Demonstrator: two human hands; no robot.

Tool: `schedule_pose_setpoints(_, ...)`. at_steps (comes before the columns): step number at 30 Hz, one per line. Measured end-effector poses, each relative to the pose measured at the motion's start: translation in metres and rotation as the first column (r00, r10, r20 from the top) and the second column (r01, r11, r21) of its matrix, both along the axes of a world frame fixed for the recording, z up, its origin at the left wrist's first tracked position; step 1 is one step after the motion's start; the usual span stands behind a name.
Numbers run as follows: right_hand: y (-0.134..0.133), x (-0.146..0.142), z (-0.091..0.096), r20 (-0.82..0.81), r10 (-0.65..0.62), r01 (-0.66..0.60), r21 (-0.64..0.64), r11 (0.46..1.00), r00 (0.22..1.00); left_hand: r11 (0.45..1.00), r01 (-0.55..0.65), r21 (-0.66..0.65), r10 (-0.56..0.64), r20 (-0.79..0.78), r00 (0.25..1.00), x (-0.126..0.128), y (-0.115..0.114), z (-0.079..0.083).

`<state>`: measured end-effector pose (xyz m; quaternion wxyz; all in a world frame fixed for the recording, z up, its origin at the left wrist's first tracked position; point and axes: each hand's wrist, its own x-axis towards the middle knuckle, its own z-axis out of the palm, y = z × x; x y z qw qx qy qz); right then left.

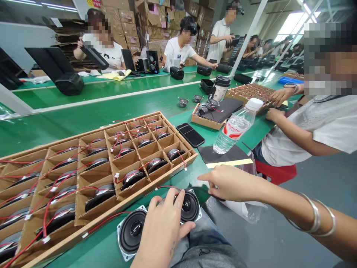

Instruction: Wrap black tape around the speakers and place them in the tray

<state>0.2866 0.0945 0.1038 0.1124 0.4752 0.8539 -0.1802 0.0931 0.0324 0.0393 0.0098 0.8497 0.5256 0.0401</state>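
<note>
Green worktop (103,238) carries a nearer speaker (133,229) and a farther speaker (191,205), both square-framed, just beside a cardboard compartment tray (125,203) filled with red-wired speakers (100,195). The left hand (163,232) lies spread across the pair, its fingertips (178,195) pressing on the farther speaker, the nearer one by its palm. The right hand (234,183), bangles (315,214) at the wrist, reaches across and pinches a thin dark film (199,193).
</note>
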Motion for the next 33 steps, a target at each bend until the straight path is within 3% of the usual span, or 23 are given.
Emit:
schedule_pose_setpoints(4,-0.008,0.012,0.009,0.035,-0.046,0.048,-0.066,0.997,0.998,1.0,0.017,-0.025,-0.017,0.017,1.0,-0.002,0.002,-0.001)
schedule_pose_setpoints(9,-0.015,0.03,-0.001,0.023,-0.043,0.046,-0.181,0.982,0.999,0.994,-0.028,-0.102,0.029,0.011,1.0,0.001,0.002,0.006)
schedule_pose_setpoints(13,-0.023,0.047,-0.007,-0.098,-0.037,0.011,-0.254,0.967,0.995,0.985,-0.069,-0.156,0.069,-0.006,0.998,0.003,0.001,0.012)
schedule_pose_setpoints(18,-0.033,0.068,-0.003,-0.299,-0.197,0.14,-0.201,0.969,0.934,0.977,-0.061,-0.205,0.061,-0.003,0.998,0.003,0.002,0.012)
schedule_pose_setpoints(23,-0.036,0.085,0.007,-0.487,-0.156,0.127,-0.093,0.988,0.859,0.974,-0.066,-0.215,0.071,0.017,0.997,0.002,0.003,0.011)
schedule_pose_setpoints(28,-0.028,0.09,0.005,-0.701,-0.074,0.014,-0.09,0.996,0.709,0.977,-0.031,-0.211,0.047,0.072,0.996,-0.001,0.003,0.008)
schedule_pose_setpoints(30,-0.02,0.089,-0.001,-0.811,-0.104,-0.074,-0.178,0.981,0.576,0.985,-0.019,-0.169,0.034,0.089,0.995,-0.001,0.002,0.007)
schedule_pose_setpoints(33,-0.005,0.084,-0.016,-0.911,-0.219,-0.255,-0.318,0.913,0.35,0.996,-0.005,-0.086,0.015,0.124,0.992,0.0,0.0,0.006)
